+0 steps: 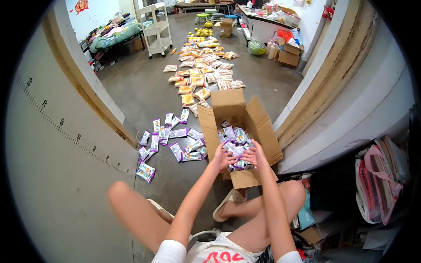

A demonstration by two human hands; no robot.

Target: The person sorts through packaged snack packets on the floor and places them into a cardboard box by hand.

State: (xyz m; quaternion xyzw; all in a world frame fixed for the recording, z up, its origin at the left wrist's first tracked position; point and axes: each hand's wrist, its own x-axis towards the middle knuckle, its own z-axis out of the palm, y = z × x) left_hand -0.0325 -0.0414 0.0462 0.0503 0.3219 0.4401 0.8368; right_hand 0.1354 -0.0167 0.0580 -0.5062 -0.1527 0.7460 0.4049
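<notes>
An open cardboard box point(263, 125) stands on the floor in front of me, its flaps folded outward. Inside lies a heap of small white and purple packets point(239, 135). Over the near part of the box, my left hand point(224, 157) is palm up with fingers apart. Beside it, my right hand point(253, 154) is also turned up, fingers spread. Neither hand visibly grips a packet; both are just above or touching the heap, and I cannot tell which. More of the same purple-edged packets point(178, 133) are scattered on the floor left of the box.
Beyond the box, a long trail of yellow and white food packs point(198, 80) runs along the floor to round yellow-green fruits point(204, 32). A white trolley point(156, 30) stands back left. Door frames flank me; bags and papers point(379, 182) crowd the right.
</notes>
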